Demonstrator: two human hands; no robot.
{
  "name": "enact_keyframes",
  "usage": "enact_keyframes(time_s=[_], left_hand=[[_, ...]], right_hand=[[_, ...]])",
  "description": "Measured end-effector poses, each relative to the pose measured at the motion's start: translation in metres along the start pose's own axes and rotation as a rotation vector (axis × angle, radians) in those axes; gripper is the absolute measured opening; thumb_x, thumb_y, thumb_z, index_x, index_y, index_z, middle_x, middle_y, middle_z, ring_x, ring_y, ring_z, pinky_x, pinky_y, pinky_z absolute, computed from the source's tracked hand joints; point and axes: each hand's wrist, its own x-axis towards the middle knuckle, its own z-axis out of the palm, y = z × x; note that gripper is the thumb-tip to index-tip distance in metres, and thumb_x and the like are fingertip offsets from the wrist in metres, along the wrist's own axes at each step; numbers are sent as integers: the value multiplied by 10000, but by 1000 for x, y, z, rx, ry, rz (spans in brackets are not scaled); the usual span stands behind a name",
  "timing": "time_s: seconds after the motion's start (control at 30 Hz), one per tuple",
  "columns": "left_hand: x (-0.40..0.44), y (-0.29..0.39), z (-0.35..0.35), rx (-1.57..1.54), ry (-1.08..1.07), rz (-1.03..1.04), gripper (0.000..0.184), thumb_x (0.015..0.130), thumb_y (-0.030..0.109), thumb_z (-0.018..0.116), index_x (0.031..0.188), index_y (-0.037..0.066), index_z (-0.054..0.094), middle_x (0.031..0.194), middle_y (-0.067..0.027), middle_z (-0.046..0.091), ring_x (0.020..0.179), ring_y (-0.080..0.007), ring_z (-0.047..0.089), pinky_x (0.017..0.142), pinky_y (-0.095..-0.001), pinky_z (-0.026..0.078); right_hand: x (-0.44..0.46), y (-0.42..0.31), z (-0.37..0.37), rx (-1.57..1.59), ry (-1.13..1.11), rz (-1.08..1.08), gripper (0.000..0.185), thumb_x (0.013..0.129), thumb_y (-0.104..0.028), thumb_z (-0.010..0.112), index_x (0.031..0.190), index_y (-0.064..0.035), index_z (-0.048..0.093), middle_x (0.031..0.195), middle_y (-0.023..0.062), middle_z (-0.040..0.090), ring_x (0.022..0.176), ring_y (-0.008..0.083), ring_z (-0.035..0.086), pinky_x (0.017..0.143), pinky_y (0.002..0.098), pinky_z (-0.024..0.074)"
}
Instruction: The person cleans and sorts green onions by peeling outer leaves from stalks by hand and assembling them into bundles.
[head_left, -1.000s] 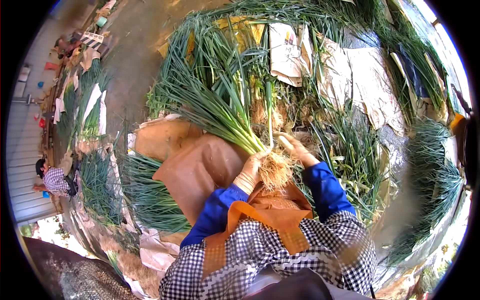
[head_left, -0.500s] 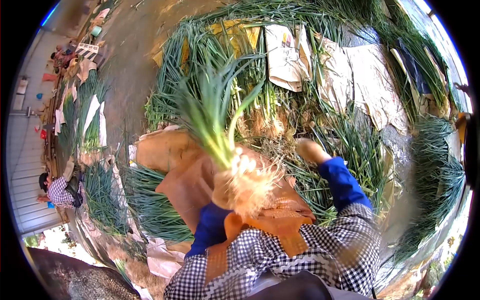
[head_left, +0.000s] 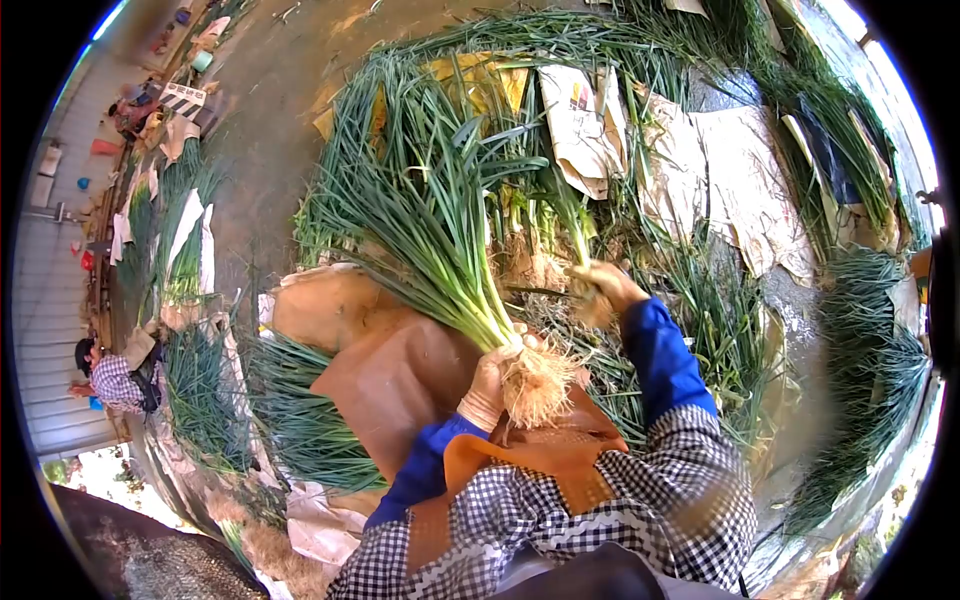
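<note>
the bundle of green onions (head_left: 465, 295) sits at the middle of the frame, slanting from leaf tips at upper left down to a pale beard of roots (head_left: 538, 385) just below center. the left hand (head_left: 488, 385) has it wrapped around the white stalk bases, fingers closed firmly just above the roots. the right hand (head_left: 610, 285), right of center, is curled around the base of a smaller onion stalk (head_left: 580, 235), its roots hanging beneath; exactly how tightly the fingers press is hard to tell. the bundle should be fairly light, though its long tops would make it lean and sway; the white bases look firm enough to take a squeeze and are the best place to hold, while the leaves are limp, likely to bend or bruise, and any damp skin could slip. the roots seem wiry but would probably tear if pulled. as for containers, a printed paper sack (head_left: 575, 125) lies flat at upper center beside a yellow sack (head_left: 480, 75) partly covered by leaves; whether either holds anything cannot be told. a brown sheet (head_left: 395, 380) spreads beneath the bundle, left of center.
</note>
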Motion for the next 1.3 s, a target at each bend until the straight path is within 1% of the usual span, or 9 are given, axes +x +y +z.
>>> enact_keyframes(time_s=[0.23, 0.33, 0.5, 0.63, 0.7, 0.83, 0.9, 1.03, 1.3], left_hand=[[28, -60, -15, 126, 22, -217, 290, 801, 43, 565, 1087, 27, 524, 902, -52, 609, 838, -161, 597, 782, -298, 496], [27, -64, -7, 126, 82, -182, 269, 788, 23, 574, 1053, 38, 534, 862, -50, 604, 759, -148, 597, 687, -271, 508], [46, -73, -41, 253, 90, -69, 226, 773, 21, 585, 997, 36, 558, 831, -51, 606, 695, -144, 586, 642, -254, 498], [49, -74, -41, 313, 234, 23, 120, 773, 40, 577, 891, 25, 576, 753, -45, 596, 649, -149, 572, 592, -261, 488], [52, -72, -48, 228, 247, -36, 105, 779, 56, 562, 880, 29, 573, 741, -42, 591, 641, -144, 566, 581, -268, 482], [34, -61, -14, 202, 217, -55, 162, 775, 78, 551, 929, 38, 581, 818, -75, 611, 736, -193, 599, 684, -314, 506], [18, -51, 18, 66, 278, -156, 93, 728, 71, 615, 814, 49, 585, 669, -3, 532, 615, -124, 510, 571, -248, 433], [35, -64, -24, 191, 234, -30, 112, 729, 71, 622, 831, 41, 589, 680, -11, 550, 615, -115, 532, 555, -256, 442], [44, -67, -25, 378, 328, 87, 98, 705, 70, 644, 767, 11, 596, 626, -42, 546, 539, -156, 497, 524, -284, 415]], right_hand=[[-69, 21, 34, -44, -55, 214, 393, 869, -270, 579, 1186, -46, 516, 1133, 67, 571, 1014, 165, 535, 839, 306, 445], [-55, 44, 47, 100, -63, 60, 435, 882, -294, 562, 1222, -34, 490, 1130, 67, 564, 905, 121, 532, 759, 257, 452], [9, 44, 41, -1140, 485, -318, 248, 923, -238, 453, 882, -58, 618, 715, 90, 633, 704, 124, 625, 540, 272, 470], [-44, 14, 73, -1687, 258, -221, 233, 901, -301, 494, 770, -152, 616, 701, 68, 623, 667, 151, 630, 533, 286, 492], [-85, 50, 59, -728, 326, -470, 219, 896, -314, 507, 824, -153, 635, 667, 59, 605, 616, 136, 588, 542, 291, 457], [-171, 21, -15, -345, 454, 102, 311, 869, -343, 540, 1020, -88, 633, 803, 104, 657, 711, 183, 616, 626, 334, 465], [-150, 49, -58, -1669, 396, 635, 338, 868, -346, 526, 1082, -95, 597, 848, 104, 655, 790, 200, 638, 669, 343, 481], [-80, 30, -9, -1168, 559, -232, 311, 860, -375, 509, 1019, -114, 563, 891, 155, 627, 790, 325, 607, 692, 409, 467], [21, 0, 61, -1431, 428, -127, 349, 880, -385, 485, 972, -77, 622, 787, 145, 632, 743, 281, 618, 644, 387, 501]])
